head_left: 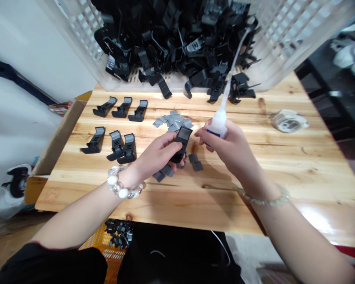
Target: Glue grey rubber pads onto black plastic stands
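Note:
My left hand (pixel 162 152) is closed around a black plastic clip (pixel 182 142), with its end showing a grey patch. In my right hand (pixel 229 144) is a white glue bottle (pixel 218 123), gripped at its body, its long thin nozzle pointing up and away. Small grey square pads (pixel 174 119) lie in a loose pile just beyond the left hand. More dark grey pads (pixel 196 161) rest near and partly under that hand. To the left, several black clips (pixel 115 144) stand in two rows, with grey patches on their upper ends.
A white plastic basket (pixel 112 85) full of black clips (pixel 154 51) stands across the table's back, some clips spilling over its front. A roll of clear tape (pixel 288 121) lies at right. Below the front edge is a yellow basket (pixel 114 254); a cardboard box (pixel 59 134) stands left.

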`<action>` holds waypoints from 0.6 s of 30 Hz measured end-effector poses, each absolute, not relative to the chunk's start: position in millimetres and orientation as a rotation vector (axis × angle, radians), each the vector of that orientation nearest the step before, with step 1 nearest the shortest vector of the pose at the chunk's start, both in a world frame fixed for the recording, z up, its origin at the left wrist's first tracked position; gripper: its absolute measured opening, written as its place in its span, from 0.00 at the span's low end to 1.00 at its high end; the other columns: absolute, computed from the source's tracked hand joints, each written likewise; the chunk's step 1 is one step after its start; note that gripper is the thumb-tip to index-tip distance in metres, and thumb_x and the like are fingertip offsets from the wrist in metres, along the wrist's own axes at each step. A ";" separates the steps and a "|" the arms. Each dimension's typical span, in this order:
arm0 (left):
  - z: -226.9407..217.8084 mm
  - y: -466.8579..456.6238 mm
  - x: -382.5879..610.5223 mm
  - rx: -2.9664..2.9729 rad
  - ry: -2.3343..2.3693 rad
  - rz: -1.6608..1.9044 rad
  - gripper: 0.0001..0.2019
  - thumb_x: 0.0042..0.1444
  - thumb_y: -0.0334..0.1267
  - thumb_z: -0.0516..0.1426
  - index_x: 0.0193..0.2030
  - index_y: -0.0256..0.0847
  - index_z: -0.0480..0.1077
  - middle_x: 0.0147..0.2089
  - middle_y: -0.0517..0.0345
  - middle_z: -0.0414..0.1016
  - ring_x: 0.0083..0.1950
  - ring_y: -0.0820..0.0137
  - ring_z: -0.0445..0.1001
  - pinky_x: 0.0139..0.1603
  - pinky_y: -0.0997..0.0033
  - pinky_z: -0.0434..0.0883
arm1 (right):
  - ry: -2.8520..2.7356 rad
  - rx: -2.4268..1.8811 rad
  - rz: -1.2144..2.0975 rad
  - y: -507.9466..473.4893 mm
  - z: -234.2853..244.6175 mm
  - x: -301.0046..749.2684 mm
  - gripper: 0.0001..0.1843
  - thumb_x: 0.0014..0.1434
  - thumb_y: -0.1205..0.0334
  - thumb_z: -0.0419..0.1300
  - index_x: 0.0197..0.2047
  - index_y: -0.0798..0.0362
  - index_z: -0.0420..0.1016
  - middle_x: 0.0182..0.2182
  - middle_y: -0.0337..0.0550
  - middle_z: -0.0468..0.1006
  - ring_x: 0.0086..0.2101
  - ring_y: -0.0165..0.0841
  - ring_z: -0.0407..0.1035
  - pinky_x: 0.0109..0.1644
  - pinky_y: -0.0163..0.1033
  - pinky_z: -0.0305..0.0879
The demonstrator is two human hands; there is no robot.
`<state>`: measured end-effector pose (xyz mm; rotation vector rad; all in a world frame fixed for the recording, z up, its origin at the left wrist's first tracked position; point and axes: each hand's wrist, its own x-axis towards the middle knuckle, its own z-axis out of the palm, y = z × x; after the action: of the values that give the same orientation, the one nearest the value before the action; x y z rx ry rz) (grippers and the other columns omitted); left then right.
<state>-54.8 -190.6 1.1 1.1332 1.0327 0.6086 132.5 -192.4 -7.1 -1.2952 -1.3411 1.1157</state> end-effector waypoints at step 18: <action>51.2 -147.6 -221.5 1.527 1.886 1.167 0.11 0.61 0.41 0.54 0.44 0.37 0.71 0.41 0.54 0.80 0.42 0.68 0.77 0.46 0.68 0.75 | -1.057 -1.286 1.367 -179.3 -19.5 135.0 0.06 0.51 0.63 0.63 0.28 0.53 0.68 0.24 0.40 0.73 0.22 0.25 0.60 0.23 0.31 0.53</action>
<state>-221.5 -147.6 51.2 1.5268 1.8859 1.1671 135.0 -179.3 -19.5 -1.2860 -1.0573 1.3675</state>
